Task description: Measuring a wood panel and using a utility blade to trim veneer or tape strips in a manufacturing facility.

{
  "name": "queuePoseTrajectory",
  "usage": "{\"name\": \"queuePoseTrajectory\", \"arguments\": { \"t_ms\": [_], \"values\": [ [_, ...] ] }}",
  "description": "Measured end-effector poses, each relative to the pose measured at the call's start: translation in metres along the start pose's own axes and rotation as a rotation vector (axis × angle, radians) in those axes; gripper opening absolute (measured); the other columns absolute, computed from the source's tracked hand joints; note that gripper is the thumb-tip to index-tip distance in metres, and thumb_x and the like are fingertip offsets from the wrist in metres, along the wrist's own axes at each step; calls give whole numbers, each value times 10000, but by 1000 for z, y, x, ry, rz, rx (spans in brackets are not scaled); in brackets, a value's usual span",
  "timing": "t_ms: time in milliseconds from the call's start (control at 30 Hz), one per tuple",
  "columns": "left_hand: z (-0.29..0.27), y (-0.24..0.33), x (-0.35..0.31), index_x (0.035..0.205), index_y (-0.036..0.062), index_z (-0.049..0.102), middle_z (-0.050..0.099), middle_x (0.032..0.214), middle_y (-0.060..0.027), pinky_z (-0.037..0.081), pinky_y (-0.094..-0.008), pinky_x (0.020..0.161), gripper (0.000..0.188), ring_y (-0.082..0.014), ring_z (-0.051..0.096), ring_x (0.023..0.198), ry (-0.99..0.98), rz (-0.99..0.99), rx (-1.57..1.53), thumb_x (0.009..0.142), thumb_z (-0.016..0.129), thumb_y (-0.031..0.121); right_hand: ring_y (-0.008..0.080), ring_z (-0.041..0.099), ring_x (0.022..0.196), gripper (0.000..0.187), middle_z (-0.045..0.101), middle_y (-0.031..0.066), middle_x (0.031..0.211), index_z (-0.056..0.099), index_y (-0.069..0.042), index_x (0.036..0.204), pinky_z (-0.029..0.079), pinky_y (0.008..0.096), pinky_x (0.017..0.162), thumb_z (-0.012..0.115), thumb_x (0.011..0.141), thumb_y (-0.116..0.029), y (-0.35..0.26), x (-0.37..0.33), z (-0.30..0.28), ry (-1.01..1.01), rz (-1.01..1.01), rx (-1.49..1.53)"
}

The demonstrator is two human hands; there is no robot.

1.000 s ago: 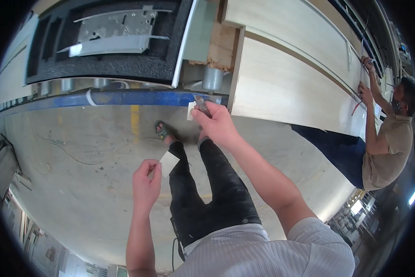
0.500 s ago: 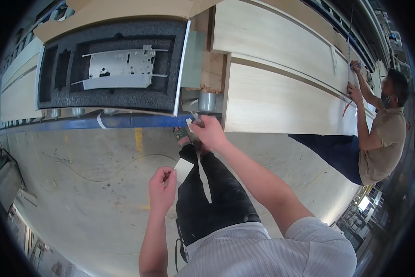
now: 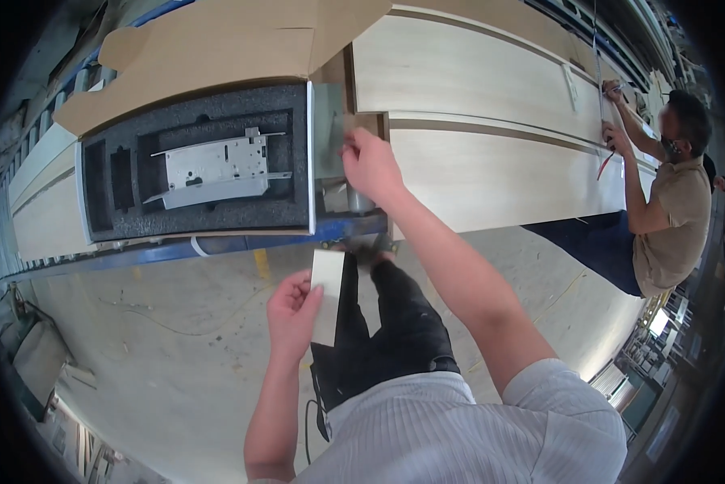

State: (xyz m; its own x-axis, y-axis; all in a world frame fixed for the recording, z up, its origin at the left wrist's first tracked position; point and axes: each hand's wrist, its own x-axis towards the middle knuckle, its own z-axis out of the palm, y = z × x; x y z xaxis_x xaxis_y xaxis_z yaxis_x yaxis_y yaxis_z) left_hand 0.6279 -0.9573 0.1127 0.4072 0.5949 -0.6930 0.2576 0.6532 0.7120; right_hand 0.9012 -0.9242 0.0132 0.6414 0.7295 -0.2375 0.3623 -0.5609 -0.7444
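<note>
My left hand (image 3: 291,315) pinches a pale, flat rectangular card (image 3: 326,310) by its left side, in front of my legs. Farther off, my right hand (image 3: 375,169) reaches between the open box and the light panels, fingers closed together. A blurred, translucent bit shows at its fingertips; its kind cannot be made out. Left of that hand lies the box with black foam (image 3: 100,218) lining it. A silver metal lock case (image 3: 221,165) rests in the foam cutout, apart from both hands.
The brown cardboard flap (image 3: 209,52) stands raised behind the box. Pale wooden panels (image 3: 491,173) lie to the right on a blue-railed roller conveyor (image 3: 258,239). At the far right a co-worker (image 3: 673,202) bends over the panels, hands on a thin upright strip.
My right hand has moved away from me, from the blue rail to beside the box. The card in my left hand has turned more upright and shows more fully. The view has shifted.
</note>
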Motion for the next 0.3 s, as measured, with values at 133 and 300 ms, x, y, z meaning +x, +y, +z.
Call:
{"name": "queuePoseTrajectory", "arguments": {
  "t_ms": [133, 300],
  "values": [
    [20, 15, 13, 1261, -23, 650, 688, 946, -33, 515, -224, 774, 285, -67, 636, 850, -2, 19, 13, 976, 653, -31, 342, 745, 969, 278, 755, 202, 992, 641, 27, 1198, 579, 402, 865, 628, 972, -135, -10, -17, -22, -115, 78, -28],
    [46, 2, 20, 1391, 11, 572, 704, 978, -66, 523, -221, 790, 402, -89, 664, 882, 49, 21, -17, 997, 654, 7, 314, 742, 1048, 368, 750, 149, 1206, 633, -46, 1321, 567, 436, 931, 680, 996, -212, 29, -65, -43, -369, 123, 425]
  ]
}}
